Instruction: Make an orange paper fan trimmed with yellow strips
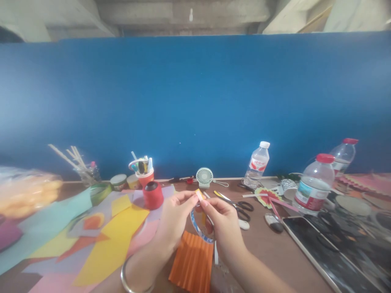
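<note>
Roughly at nine o'clock from the orange-and-white strip (199,195) sits a blurred bag of yellow pieces (29,197); yellow paper (111,240) lies at eight, a red spool (153,197) near nine. An orange corrugated sheet (192,262) lies at six, partly behind the patterned blue ring (197,228) hanging there. At twelve stands a small fan (204,176), at three scissors (237,204), just beyond the right hand (224,219), at two a bottle (255,167), at four a dark-screened tablet (324,246). Left hand (174,215) and right both pinch the strip, fingertips closed; its long axis runs eleven to five, upper end toward eleven.
</note>
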A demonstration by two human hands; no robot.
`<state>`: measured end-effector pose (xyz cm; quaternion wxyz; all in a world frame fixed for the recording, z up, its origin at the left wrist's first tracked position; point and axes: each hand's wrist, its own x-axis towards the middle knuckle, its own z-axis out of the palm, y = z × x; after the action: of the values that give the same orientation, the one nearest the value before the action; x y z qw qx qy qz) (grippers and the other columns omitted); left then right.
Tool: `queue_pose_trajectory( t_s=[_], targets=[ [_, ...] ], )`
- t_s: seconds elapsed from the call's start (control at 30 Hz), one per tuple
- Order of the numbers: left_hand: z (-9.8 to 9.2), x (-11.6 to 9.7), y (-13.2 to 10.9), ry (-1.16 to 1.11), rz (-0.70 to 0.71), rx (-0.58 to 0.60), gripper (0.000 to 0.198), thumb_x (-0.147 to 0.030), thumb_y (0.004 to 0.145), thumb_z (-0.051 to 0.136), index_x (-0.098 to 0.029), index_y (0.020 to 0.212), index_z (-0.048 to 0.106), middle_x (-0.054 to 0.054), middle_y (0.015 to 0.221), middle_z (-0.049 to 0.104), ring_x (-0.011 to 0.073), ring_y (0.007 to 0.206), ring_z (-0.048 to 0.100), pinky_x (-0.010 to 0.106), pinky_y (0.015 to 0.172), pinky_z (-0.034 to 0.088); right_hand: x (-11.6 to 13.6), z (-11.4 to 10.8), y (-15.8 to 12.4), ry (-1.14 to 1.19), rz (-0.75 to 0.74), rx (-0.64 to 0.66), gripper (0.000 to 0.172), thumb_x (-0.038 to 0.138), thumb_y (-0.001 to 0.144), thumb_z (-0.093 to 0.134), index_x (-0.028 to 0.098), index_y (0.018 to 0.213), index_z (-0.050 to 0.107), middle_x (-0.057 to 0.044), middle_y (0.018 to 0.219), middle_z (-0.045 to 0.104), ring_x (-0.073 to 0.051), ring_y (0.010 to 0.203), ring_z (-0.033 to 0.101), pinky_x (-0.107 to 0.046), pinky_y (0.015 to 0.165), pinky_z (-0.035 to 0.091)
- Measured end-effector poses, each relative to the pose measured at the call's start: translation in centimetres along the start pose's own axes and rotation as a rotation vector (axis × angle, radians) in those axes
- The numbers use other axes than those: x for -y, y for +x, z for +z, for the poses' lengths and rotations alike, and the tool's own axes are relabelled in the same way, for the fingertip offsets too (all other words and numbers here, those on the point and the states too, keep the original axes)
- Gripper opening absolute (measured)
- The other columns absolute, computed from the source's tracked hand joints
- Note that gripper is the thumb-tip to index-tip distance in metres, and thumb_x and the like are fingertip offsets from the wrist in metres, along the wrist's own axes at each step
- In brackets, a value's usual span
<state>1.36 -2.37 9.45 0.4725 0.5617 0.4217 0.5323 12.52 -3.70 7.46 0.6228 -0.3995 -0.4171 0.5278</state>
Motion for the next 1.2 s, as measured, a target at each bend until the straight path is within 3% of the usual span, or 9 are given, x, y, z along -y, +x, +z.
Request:
queue_pose_trajectory(
  t_s=[0.37, 0.73, 1.2],
  targets=[
    [-0.04, -0.48, -0.03, 0.082, 0.041, 0.023, 0.02, -0.026, 0.08, 0.052, -0.018, 0.086, 0.069, 0.001, 0.067, 0.062, 0.0162, 0.073, 0.057, 0.025, 0.07, 0.042, 0.2, -0.06, 0.15, 0.005, 0.032, -0.016, 0.027, 0.039, 0.071, 0.063, 0.013, 0.064, 0.06, -0.001, 0.062, 0.061, -0.003, 0.034, 0.034, -0.018, 0.032, 0.022],
    [-0.13, -0.34, 0.03, 0.082, 0.043, 0.051, 0.017, -0.024, 0.08, 0.051, -0.016, 0.076, 0.065, 0.001, 0.068, 0.063, 0.0142, 0.069, 0.056, 0.024, 0.067, 0.042, 0.44, 0.12, 0.09, 0.029, 0.048, -0.04, 0.025, 0.037, 0.068, 0.065, 0.013, 0.064, 0.06, 0.001, 0.058, 0.058, -0.002, 0.034, 0.031, -0.017, 0.031, 0.022],
    [0.09, -0.71, -0.01, 0.087, 0.037, 0.027, 0.018, -0.025, 0.078, 0.052, -0.017, 0.081, 0.068, 0.002, 0.07, 0.066, 0.0154, 0.069, 0.058, 0.024, 0.067, 0.042, 0.35, 0.05, 0.1, 0.033, 0.069, -0.043, 0.028, 0.04, 0.067, 0.066, 0.014, 0.063, 0.059, 0.002, 0.058, 0.057, -0.003, 0.034, 0.029, -0.017, 0.031, 0.021]
  ],
)
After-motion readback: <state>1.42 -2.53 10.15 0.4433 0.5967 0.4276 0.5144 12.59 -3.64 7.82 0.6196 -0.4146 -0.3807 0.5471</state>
